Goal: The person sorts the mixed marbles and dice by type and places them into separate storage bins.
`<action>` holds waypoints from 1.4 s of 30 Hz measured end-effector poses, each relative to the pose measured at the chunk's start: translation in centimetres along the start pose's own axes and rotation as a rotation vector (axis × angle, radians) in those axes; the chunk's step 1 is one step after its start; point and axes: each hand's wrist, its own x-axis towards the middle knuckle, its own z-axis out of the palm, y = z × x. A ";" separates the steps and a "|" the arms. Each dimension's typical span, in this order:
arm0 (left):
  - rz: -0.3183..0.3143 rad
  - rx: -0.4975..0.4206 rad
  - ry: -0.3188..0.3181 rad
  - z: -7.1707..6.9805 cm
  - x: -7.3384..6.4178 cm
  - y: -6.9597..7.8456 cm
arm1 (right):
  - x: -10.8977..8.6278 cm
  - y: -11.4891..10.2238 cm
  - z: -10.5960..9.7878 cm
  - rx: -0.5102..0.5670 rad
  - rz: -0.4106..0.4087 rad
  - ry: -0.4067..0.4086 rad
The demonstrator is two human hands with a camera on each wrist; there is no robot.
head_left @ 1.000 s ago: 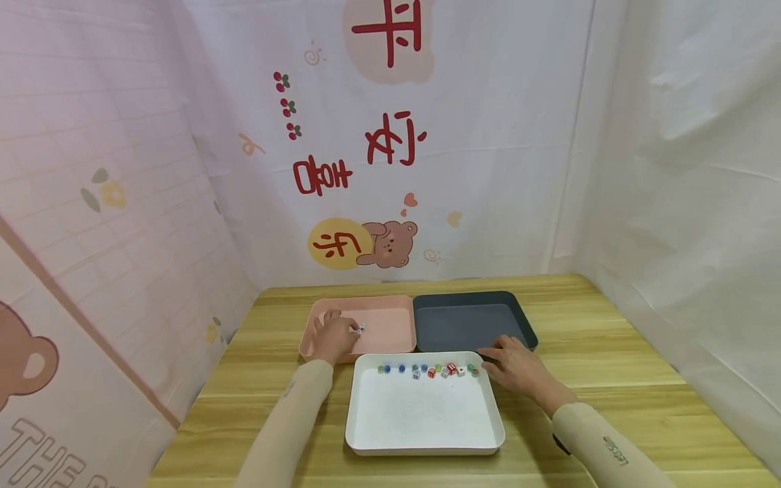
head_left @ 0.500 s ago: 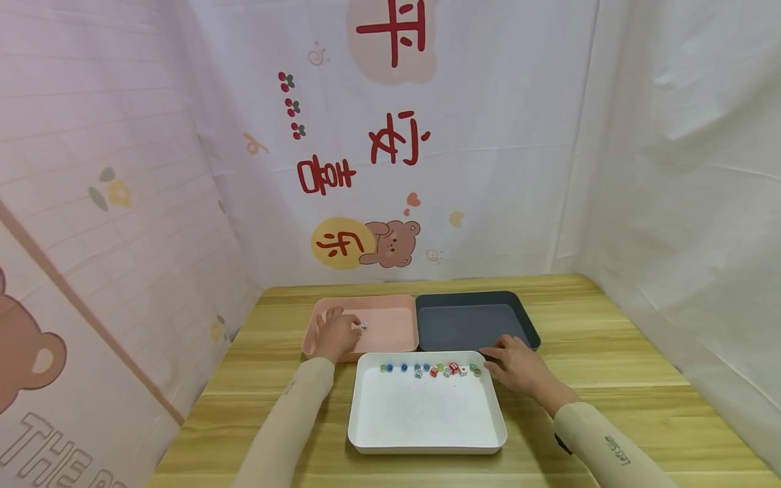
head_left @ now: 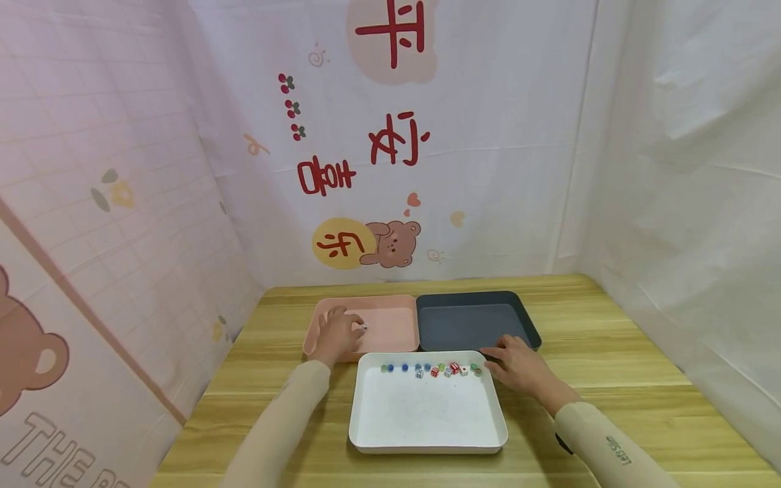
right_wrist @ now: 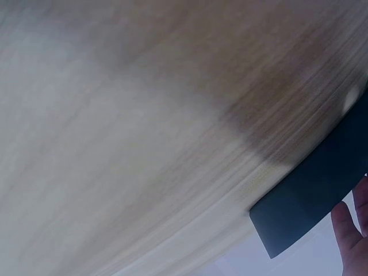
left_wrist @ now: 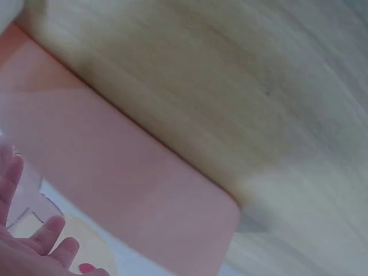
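My left hand [head_left: 335,336] is over the pink tray [head_left: 393,324], pinching a small white die [head_left: 365,327] between thumb and fingertips. My right hand [head_left: 518,364] hovers by the far right corner of the white tray [head_left: 427,415], in front of the dark grey tray [head_left: 470,322]; its fingers are loosely bent and nothing shows in them. Along the far side of the white tray lie red dice [head_left: 434,371], white dice [head_left: 419,373] and coloured glass marbles [head_left: 405,368]. The left wrist view catches raised fingers [left_wrist: 49,233] beside the pink tray's outer wall.
Pink and dark trays stand side by side at the back of the wooden table [head_left: 610,366], the white one in front of them. A printed cloth [head_left: 500,169] hangs behind and at both sides. The dark tray's outer wall [right_wrist: 310,190] shows in the right wrist view.
The whole head view has shifted a little to the right. My left hand stays over the pink tray with the die at its fingertips, and the right hand holds its place.
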 end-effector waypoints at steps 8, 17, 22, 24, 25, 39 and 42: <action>0.056 -0.049 -0.007 -1.1 -1.0 0.9 | 0.0 0.0 -0.1 -0.007 -0.005 -0.004; 0.133 -0.089 -0.027 -1.5 -2.5 2.9 | 0.0 -0.1 -0.1 0.003 -0.002 0.001; 0.177 -0.084 -0.059 -1.3 -3.0 4.4 | 0.0 -0.1 0.0 -0.003 0.010 -0.006; 0.188 -0.088 -0.075 -1.2 -3.1 5.0 | 0.0 -0.1 0.0 -0.007 0.011 -0.007; 0.194 -0.086 -0.078 -1.1 -3.2 5.3 | 0.0 -0.1 0.0 -0.009 0.009 -0.007; 0.203 -0.060 -0.147 0.3 -4.4 7.9 | 0.1 -0.1 -0.1 -0.010 0.000 0.005; 0.242 -0.040 -0.148 0.8 -4.6 8.3 | 0.1 -0.1 0.0 -0.017 -0.003 0.012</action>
